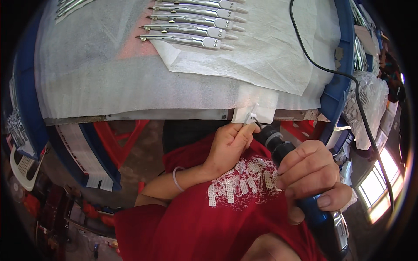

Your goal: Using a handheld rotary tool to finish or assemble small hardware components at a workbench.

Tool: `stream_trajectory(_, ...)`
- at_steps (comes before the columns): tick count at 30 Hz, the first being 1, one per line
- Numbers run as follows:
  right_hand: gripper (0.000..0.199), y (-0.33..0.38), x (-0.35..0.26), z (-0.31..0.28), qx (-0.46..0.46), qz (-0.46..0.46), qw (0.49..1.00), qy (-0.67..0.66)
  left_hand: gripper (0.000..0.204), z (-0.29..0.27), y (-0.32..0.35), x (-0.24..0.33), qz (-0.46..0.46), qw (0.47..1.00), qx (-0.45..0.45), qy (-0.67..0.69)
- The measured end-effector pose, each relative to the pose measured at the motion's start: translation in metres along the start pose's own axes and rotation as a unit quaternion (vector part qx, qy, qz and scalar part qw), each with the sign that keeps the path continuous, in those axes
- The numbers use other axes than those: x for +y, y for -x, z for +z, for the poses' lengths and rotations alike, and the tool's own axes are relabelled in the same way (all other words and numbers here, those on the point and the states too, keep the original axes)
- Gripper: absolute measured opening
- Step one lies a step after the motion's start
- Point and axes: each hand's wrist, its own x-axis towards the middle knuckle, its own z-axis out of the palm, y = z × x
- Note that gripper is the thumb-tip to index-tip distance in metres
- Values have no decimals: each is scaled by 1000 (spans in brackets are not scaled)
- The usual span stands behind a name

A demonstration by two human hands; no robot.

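Left hand (228,141) has its grip pinched tight on a small white plastic piece (251,117), held right at the front edge of the worktop (174,114). Right hand (307,174) is wrapped closed around a blue and black rotary tool (305,191), its tip touching that piece, with a black cord (322,65) running up over the padding.

Progress-wise I'd say somewhere in the middle: a heap of small white plastic bits (241,180) sits on the red apron (209,217) in the lap, though I can't tell if those are worked or waiting. Up on the worktop five or so finished-looking silver compasses (187,30) lie in a neat row on white foam sheet (261,48), more at the top left corner.

Packaging: clear plastic bag (368,100) of pale small parts at the right, just beside the blue tray rim (344,56). Blue crate (82,148) with white strips down on the left. No labels I can make out
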Motion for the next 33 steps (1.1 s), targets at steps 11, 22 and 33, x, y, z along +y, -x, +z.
stream_trajectory(11,46,4,0,-4,12,5,1000,1,22,-2,0,0,-17,1000,-13,19)
stream_trajectory(22,38,-3,4,5,53,3,996,-70,21,-2,1,0,-23,1000,-2,10)
stream_trajectory(33,49,9,-25,-13,96,37,994,22,27,-5,2,10,-55,991,-74,96)
